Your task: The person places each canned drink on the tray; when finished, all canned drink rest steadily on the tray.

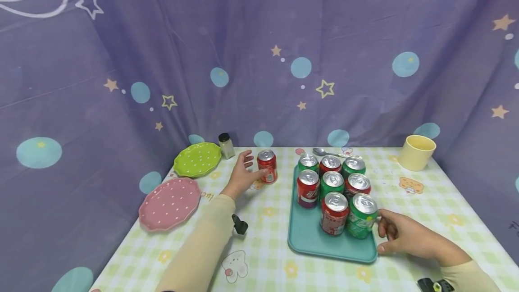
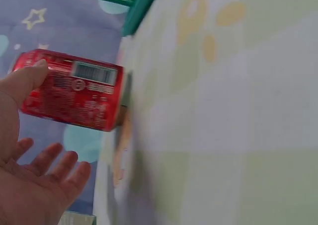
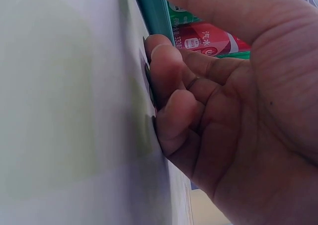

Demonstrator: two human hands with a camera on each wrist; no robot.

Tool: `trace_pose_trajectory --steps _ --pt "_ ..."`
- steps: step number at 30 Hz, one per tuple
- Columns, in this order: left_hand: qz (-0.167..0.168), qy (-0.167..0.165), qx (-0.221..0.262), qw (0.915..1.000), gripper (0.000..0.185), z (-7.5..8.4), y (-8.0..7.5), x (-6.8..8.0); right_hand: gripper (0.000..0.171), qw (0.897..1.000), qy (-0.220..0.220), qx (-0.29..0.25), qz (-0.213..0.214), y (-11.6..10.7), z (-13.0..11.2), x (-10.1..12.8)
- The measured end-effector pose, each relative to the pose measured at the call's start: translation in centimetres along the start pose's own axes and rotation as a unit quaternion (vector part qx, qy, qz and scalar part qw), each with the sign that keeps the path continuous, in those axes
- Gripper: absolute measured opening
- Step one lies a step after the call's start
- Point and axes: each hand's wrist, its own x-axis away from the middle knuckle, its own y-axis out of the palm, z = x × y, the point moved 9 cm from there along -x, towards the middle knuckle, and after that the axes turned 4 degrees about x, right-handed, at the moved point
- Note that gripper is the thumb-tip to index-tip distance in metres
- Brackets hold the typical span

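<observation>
My left hand [image 1: 242, 175] is hanging loose, thumb brushing the lone red can [image 1: 267, 166] left of the tray [image 1: 308, 238]; it may topple. My right hand [image 1: 401, 236] is curling at the tray's right edge, risking jostling the cans.

The counter [image 1: 405, 202] wears a pale green and white check cloth dotted with small yellow flowers and cartoon animals. Near its left edge lie a pink plate [image 1: 169, 204] with white dots and, toward the far left corner, a lime green plate [image 1: 197, 159] with white dots. A red can [image 1: 267, 166] with a silver top and white lettering stands alone. The tray [image 1: 310, 238] is teal and carries red and green cans, all silver-topped. By the far right corner stands a pale yellow cup [image 1: 416, 152]. The backdrop [image 1: 365, 35] is purple, printed with blue circles, yellow stars and white outlined stars. Both sleeves are cream.
</observation>
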Motion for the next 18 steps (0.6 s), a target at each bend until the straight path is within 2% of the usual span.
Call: trace_pose_trajectory --steps 9,14,18 --pt "-0.005 0.027 -0.044 0.9986 0.075 -0.6 2.2 -0.3 0.054 1.000 0.000 -0.006 -0.002 0.0 0.2 0.0" --pt "0.017 0.032 -0.072 0.9967 0.070 -0.6 2.6 -0.4 0.055 1.000 -0.001 -0.005 -0.001 0.0 0.2 -0.1" --pt "0.040 0.025 -0.065 0.9967 0.067 -0.8 2.5 -0.3 0.055 1.000 0.004 -0.002 -0.002 0.0 0.2 -0.1"
